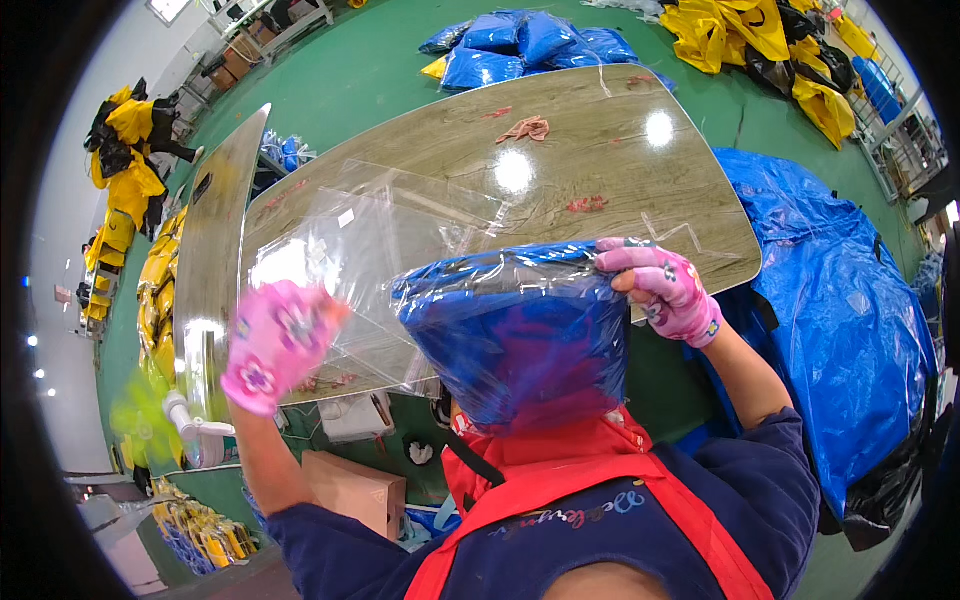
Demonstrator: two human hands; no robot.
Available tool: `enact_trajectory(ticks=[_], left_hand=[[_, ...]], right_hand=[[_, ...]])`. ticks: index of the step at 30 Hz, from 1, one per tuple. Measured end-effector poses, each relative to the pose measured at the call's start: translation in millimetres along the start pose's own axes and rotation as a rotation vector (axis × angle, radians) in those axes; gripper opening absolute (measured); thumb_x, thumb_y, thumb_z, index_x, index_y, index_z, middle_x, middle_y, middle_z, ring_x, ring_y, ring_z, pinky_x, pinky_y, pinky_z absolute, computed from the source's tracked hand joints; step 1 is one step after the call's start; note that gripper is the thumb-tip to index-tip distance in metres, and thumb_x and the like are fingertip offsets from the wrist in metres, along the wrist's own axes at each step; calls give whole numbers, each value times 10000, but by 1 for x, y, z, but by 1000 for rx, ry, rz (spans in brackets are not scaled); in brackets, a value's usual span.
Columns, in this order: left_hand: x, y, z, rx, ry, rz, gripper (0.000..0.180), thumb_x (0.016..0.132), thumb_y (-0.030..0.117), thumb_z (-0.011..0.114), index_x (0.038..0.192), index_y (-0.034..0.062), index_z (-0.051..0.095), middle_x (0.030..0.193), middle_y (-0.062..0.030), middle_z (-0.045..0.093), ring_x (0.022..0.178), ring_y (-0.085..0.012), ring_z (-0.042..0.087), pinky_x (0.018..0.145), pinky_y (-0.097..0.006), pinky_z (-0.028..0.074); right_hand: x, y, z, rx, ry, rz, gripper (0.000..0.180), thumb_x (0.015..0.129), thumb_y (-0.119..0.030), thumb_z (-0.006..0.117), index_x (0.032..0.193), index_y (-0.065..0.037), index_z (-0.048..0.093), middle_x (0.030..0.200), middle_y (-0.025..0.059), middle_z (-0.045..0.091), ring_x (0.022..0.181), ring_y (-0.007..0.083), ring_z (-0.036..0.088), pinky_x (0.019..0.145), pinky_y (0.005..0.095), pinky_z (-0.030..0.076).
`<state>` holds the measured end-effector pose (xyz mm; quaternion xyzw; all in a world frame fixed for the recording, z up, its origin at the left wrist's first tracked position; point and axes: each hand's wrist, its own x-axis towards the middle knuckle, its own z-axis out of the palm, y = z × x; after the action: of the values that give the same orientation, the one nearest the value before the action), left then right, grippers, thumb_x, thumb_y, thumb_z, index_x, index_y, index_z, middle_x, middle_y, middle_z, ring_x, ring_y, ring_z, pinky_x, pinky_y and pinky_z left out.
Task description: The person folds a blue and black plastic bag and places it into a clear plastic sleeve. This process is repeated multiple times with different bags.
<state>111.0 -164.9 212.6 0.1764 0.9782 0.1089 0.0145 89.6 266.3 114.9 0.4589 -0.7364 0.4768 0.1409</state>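
Bagged blue garment (520, 340) hangs over the table (600, 160) edge. Right hand (668, 290) pinches its top corner; left hand (275, 345) is blurred, its grip unclear.

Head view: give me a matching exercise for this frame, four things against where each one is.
Things:
1. blue folded item in a clear bag
2. stack of clear plastic bags
3. left hand
4. right hand

Places:
A. gripping the top right corner of the bagged item
B. lying flat on the wooden table
C. blurred, over the left end of the flat bags
D. held up in front of the person's chest

Pairs: 1-D, 2-B, 3-C, 4-A
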Motion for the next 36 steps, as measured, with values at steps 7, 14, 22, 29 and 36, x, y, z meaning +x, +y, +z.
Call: enact_trajectory(ticks=[7,14,22,29,36], left_hand=[[87,142,46,-216,-356,101,644,781,585,675,1115,38,617,1008,-185,681,963,-331,662,863,-379,505],[56,137,102,-30,198,385,698,712,549,732,1140,17,592,917,-177,657,815,-351,656,701,-432,519],[64,85,96,-375,-464,68,652,688,407,829,1154,20,587,1038,-154,673,911,-285,670,826,-356,518],[170,46,0,-760,232,-260,544,869,370,683,1251,3,561,1141,-159,617,987,-216,604,830,-328,513],[246,27,77,-1483,106,-60,499,943,325,598,1355,101,429,1276,-150,503,1029,-262,592,906,-378,509]], right_hand=[[5,-26,-20,-140,-165,23,145,804,20,561,899,-68,626,1181,139,633,1085,316,634,860,422,532],[51,-44,2,-579,-498,315,756,799,-707,556,1099,-14,593,935,181,673,867,350,670,734,432,536],[-9,8,12,-280,-351,574,720,746,-720,606,1002,-47,599,831,172,663,797,354,663,664,419,520],[-196,117,-173,-1057,633,627,261,921,-105,461,1146,-34,573,1098,192,635,973,346,637,835,411,515],[-248,112,-147,-904,-601,1663,1022,782,-564,641,1505,-12,174,1573,221,122,1395,459,251,1039,678,271]])
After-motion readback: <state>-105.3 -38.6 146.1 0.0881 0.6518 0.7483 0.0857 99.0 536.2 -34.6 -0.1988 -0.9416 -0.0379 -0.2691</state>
